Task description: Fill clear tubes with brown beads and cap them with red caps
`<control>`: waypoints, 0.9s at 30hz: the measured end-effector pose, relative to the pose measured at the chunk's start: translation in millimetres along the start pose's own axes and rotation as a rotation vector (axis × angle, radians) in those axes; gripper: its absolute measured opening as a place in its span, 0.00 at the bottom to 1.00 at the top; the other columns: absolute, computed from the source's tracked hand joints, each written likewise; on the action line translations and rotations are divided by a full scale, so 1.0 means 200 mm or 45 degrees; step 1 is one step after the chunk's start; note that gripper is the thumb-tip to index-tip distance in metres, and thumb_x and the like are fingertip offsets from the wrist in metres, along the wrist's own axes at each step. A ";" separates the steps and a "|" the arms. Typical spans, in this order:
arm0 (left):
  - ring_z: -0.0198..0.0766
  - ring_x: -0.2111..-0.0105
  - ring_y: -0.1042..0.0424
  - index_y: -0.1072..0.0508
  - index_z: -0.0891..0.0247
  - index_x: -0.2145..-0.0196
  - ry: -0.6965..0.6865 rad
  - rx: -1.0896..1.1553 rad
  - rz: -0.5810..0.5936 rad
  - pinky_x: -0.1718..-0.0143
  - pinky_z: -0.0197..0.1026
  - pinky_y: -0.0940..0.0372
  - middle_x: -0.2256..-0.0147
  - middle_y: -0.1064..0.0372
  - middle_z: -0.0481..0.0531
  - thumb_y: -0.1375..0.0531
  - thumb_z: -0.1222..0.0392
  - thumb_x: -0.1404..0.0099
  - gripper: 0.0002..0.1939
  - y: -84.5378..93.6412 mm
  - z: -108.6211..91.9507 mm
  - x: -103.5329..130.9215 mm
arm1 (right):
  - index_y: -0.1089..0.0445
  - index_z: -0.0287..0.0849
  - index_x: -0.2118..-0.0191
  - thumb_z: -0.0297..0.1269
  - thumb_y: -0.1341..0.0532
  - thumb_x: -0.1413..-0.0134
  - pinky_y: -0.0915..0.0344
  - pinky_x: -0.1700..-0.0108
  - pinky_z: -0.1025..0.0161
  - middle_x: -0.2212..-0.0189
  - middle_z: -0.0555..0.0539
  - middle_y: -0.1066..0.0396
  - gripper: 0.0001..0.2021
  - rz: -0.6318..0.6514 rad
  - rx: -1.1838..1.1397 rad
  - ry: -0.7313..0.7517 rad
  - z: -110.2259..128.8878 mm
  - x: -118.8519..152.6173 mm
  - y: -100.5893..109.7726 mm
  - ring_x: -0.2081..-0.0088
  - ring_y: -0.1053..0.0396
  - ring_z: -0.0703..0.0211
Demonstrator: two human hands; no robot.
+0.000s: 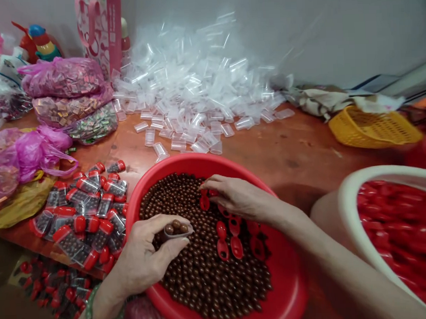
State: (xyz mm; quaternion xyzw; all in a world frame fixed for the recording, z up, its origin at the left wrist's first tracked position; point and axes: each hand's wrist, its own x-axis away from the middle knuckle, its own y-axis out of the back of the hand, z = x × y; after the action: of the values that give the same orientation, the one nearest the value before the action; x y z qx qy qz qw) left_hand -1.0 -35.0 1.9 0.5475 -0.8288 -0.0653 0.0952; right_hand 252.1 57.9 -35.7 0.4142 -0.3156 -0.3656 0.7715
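Observation:
My left hand point(146, 254) is closed around a small clear container point(178, 230) whose open top shows several brown balls. It is held over the left part of a red basin point(291, 269) of shiny brown balls point(218, 277). My right hand point(232, 194) reaches over the basin's far right part, its fingers bent around a red plastic cap point(204, 201). More red caps point(236, 238) lie on the balls below and beside that hand.
Filled containers with red caps point(91, 197) are piled left of the basin, near pink bags point(39, 148). Behind lies a heap of clear empty containers point(199, 85). A white tub point(347, 196) of red caps and a yellow basket point(370, 129) are at the right.

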 end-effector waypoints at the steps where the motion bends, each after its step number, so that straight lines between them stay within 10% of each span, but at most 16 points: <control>1: 0.36 0.61 0.26 0.24 0.63 0.57 0.014 0.006 0.018 0.57 0.36 0.34 0.61 0.23 0.51 0.42 0.61 0.34 0.09 -0.01 0.00 -0.01 | 0.26 0.45 0.58 0.25 0.44 0.48 0.33 0.58 0.61 0.58 0.45 0.28 0.15 0.022 0.029 0.013 0.01 0.00 -0.02 0.60 0.28 0.56; 13: 0.33 0.68 0.32 0.25 0.65 0.60 0.176 0.212 0.048 0.66 0.33 0.38 0.66 0.27 0.49 0.40 0.60 0.36 0.09 -0.02 0.02 -0.05 | 0.32 0.43 0.68 0.36 0.48 0.39 0.37 0.68 0.64 0.70 0.47 0.30 0.09 0.009 0.081 0.028 0.06 0.03 -0.05 0.71 0.32 0.60; 21: 0.31 0.69 0.35 0.27 0.65 0.62 0.169 0.126 0.029 0.66 0.32 0.41 0.69 0.30 0.47 0.41 0.62 0.37 0.06 -0.01 -0.02 -0.02 | 0.37 0.44 0.63 0.48 0.49 0.37 0.36 0.75 0.66 0.77 0.52 0.33 0.13 -0.004 -0.845 -0.134 0.30 0.07 0.00 0.77 0.34 0.63; 27: 0.30 0.70 0.38 0.29 0.65 0.62 0.193 0.194 0.073 0.67 0.33 0.42 0.71 0.33 0.45 0.41 0.62 0.37 0.06 -0.01 0.01 0.00 | 0.26 0.44 0.61 0.46 0.44 0.40 0.31 0.54 0.59 0.62 0.45 0.24 0.13 -0.224 -0.787 -0.016 0.38 0.08 -0.03 0.57 0.27 0.55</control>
State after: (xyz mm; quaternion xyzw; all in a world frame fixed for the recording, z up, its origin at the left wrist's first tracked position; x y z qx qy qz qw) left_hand 0.5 -37.0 -0.2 0.5325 -0.8372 0.0422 0.1175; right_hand 199.3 11.5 -2.6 0.1836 -0.1574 -0.5121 0.8242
